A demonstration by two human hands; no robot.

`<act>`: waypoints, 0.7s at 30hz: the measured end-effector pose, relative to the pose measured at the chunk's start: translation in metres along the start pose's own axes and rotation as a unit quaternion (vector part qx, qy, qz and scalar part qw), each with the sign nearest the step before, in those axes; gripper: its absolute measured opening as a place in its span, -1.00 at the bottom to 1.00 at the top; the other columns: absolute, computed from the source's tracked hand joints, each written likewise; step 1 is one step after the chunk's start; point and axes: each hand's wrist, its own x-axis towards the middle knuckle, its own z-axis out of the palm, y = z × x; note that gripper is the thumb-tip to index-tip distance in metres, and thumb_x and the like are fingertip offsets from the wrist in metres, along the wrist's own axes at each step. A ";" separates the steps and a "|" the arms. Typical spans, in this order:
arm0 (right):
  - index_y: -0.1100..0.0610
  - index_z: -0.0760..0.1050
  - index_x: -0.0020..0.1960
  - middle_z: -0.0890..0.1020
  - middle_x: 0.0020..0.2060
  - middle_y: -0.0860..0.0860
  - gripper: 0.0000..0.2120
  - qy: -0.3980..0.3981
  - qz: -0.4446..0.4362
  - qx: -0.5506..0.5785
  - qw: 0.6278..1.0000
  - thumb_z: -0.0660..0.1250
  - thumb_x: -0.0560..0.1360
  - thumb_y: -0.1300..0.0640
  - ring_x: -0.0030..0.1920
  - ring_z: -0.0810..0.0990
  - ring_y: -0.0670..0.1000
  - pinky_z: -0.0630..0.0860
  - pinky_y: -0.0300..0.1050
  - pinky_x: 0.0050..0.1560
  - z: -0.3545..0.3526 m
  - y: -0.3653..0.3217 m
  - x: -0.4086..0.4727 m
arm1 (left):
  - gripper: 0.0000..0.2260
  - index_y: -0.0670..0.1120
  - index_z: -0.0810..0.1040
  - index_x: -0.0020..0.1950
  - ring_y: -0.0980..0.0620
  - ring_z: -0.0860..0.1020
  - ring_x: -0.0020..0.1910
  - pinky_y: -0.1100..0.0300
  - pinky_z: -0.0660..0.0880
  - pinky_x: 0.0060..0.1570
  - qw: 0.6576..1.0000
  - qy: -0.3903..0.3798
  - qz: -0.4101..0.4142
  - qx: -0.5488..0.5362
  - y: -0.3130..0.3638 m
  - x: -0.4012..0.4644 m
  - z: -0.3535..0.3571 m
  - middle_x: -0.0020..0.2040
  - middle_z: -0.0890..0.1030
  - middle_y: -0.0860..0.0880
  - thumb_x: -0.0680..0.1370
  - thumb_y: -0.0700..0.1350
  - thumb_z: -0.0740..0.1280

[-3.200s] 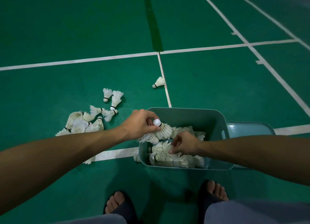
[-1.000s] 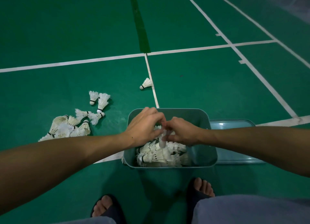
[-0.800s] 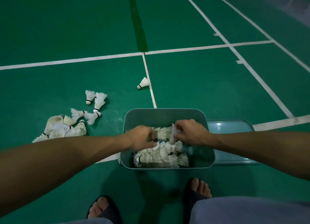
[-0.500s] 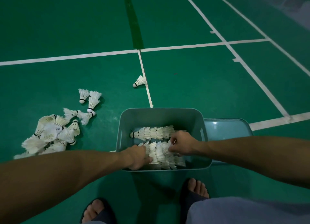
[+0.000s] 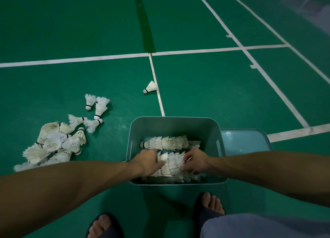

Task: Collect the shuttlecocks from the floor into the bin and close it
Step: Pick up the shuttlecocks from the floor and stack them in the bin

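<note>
A grey-blue bin stands open on the green court floor just ahead of my feet. Inside it lie nested rows of white shuttlecocks. Both hands are down in the bin at its near side. My left hand and my right hand grip the two ends of a nested row of shuttlecocks. A heap of loose shuttlecocks lies on the floor to the left of the bin. One single shuttlecock lies farther off by a white line.
The bin's lid lies flat on the floor against the bin's right side. White court lines cross the floor. My two feet in dark sandals stand just behind the bin.
A shuttlecock held by my left hand was brought into the bin. Both hands then sank lower and toward the near wall, closing on a row of shuttlecocks.
</note>
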 end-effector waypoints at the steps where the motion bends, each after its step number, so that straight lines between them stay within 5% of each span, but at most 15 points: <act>1: 0.14 0.60 -0.08 0.67 -0.23 0.07 -0.82 -0.008 -0.005 -0.021 1.000 0.59 0.44 0.16 -0.29 0.60 0.00 0.58 -0.13 -0.27 -0.003 -0.001 -0.003 | -0.57 -0.19 0.63 0.01 -0.09 0.70 -0.09 -0.02 0.66 -0.03 1.000 0.008 0.005 -0.011 0.001 -0.001 -0.002 -0.08 0.72 -0.14 0.65 0.20 0.33; 6: 0.15 0.68 0.00 0.74 -0.10 -0.01 -0.78 -0.037 -0.068 -0.149 0.986 0.53 0.49 0.00 -0.07 0.72 -0.05 0.68 -0.07 0.07 -0.026 -0.009 -0.014 | -0.74 -0.06 0.57 -0.01 0.02 0.72 -0.21 -0.02 0.70 -0.10 0.992 0.024 0.057 -0.112 0.005 -0.015 -0.024 -0.15 0.71 -0.06 0.66 0.13 0.34; 9: 0.08 0.64 -0.07 0.72 -0.18 -0.03 -0.77 0.028 -0.109 -0.202 0.973 0.46 0.52 -0.10 -0.19 0.70 -0.08 0.69 -0.09 -0.07 -0.033 -0.023 -0.023 | -0.78 -0.02 0.58 -0.05 0.07 0.70 -0.30 0.04 0.68 -0.20 0.987 0.054 0.107 -0.104 -0.001 -0.028 -0.043 -0.20 0.71 -0.01 0.66 0.11 0.35; 13: -0.05 0.49 -0.04 0.58 -0.11 -0.11 -0.83 0.153 -0.253 -0.303 0.906 0.33 0.55 -0.14 -0.11 0.55 -0.09 0.54 -0.14 -0.09 -0.033 -0.059 -0.035 | -0.81 0.01 0.60 -0.07 0.07 0.62 -0.36 0.13 0.55 -0.34 0.978 0.127 0.142 -0.085 -0.022 -0.044 -0.069 -0.27 0.65 0.05 0.69 0.04 0.33; 16: -0.06 0.50 0.00 0.55 -0.08 -0.15 -0.87 0.176 -0.329 -0.292 0.881 0.28 0.59 -0.10 -0.05 0.50 -0.11 0.53 -0.15 0.00 -0.026 -0.095 -0.040 | -0.79 0.04 0.58 -0.12 0.14 0.51 -0.45 0.16 0.47 -0.39 0.973 0.184 0.130 -0.059 -0.051 -0.048 -0.092 -0.33 0.61 0.08 0.69 0.05 0.32; 21: -0.03 0.51 0.00 0.56 -0.10 -0.15 -0.91 0.162 -0.403 -0.257 0.864 0.29 0.62 -0.03 -0.06 0.51 -0.13 0.53 -0.15 0.01 -0.011 -0.150 -0.041 | -0.77 0.01 0.59 -0.14 0.16 0.63 -0.38 0.17 0.56 -0.27 0.977 0.202 0.067 -0.029 -0.121 -0.038 -0.122 -0.25 0.68 0.08 0.68 0.06 0.34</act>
